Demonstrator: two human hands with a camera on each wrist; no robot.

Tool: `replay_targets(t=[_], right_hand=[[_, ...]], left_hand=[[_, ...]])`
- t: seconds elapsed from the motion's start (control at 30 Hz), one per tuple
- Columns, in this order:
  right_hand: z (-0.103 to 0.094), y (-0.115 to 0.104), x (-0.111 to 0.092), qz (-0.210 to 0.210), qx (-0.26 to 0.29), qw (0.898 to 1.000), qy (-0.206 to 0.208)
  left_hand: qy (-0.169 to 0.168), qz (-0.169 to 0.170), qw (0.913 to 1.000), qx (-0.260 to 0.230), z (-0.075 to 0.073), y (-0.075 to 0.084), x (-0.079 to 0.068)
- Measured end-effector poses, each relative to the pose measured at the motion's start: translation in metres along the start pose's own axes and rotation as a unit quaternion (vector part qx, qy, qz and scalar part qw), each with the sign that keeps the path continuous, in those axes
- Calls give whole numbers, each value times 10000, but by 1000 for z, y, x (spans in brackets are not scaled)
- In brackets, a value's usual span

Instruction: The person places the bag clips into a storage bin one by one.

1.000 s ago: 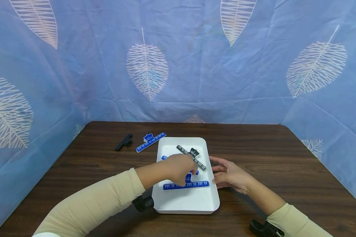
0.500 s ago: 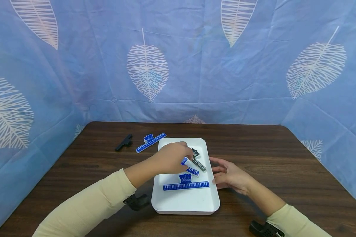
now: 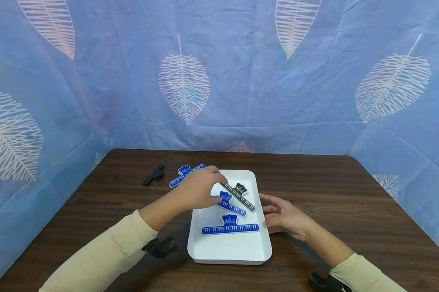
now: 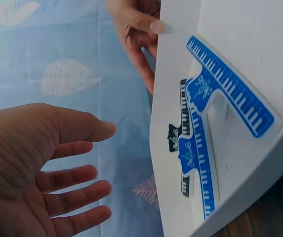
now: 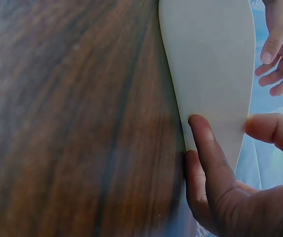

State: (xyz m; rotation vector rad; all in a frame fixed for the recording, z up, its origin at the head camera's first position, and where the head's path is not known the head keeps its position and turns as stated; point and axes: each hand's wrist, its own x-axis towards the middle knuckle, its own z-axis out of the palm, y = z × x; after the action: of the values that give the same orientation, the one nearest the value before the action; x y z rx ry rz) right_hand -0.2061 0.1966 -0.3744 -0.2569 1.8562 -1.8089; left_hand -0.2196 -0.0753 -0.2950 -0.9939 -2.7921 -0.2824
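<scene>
A white tray [image 3: 226, 251] holds two blue keyboard-patterned music clips and a black one. The front blue clip [image 3: 230, 230] lies crosswise. Behind it, the other blue clip [image 3: 233, 209] slants beside the black-and-white clip [image 3: 247, 202]. My left hand [image 3: 201, 188] hovers over the tray's left rim and hides part of the slanted clip in the head view. Its fingers are spread with nothing between them in the left wrist view. My right hand [image 3: 286, 219] rests against the tray's right side, thumb at the rim and fingertips along the outer wall in the right wrist view.
Behind the left hand, another blue music clip [image 3: 185, 170] lies on the dark wooden table [image 3: 314, 174], partly covered by that hand. Farther left is a black clip [image 3: 154, 175]. A blue leaf-patterned cloth [image 3: 131, 81] stands around the table's back and sides.
The slanted blue clip was raised in my left hand and now lies in the tray. The left hand has let go and moved back to the left. My right hand keeps its place.
</scene>
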Motion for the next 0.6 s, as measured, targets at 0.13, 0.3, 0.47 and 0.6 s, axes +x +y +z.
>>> replay_targets(t=[0.13,0.3,0.47,0.6], right_hand=[[0,1,0,2,-13,10000,27],[0,2,0,-26,-6,10000,-24],[0,2,0,-16,32,10000,-47],[0,2,0,-28,56,10000,-6]], left_hand=[[348,-153,9993,49,-1,-7,-4],[766,-171,9961,409,-2,-13,-9],[958,-231,9936,546,-3,-20,-12],[1088,-227,9927,478,-2,-29,-13]])
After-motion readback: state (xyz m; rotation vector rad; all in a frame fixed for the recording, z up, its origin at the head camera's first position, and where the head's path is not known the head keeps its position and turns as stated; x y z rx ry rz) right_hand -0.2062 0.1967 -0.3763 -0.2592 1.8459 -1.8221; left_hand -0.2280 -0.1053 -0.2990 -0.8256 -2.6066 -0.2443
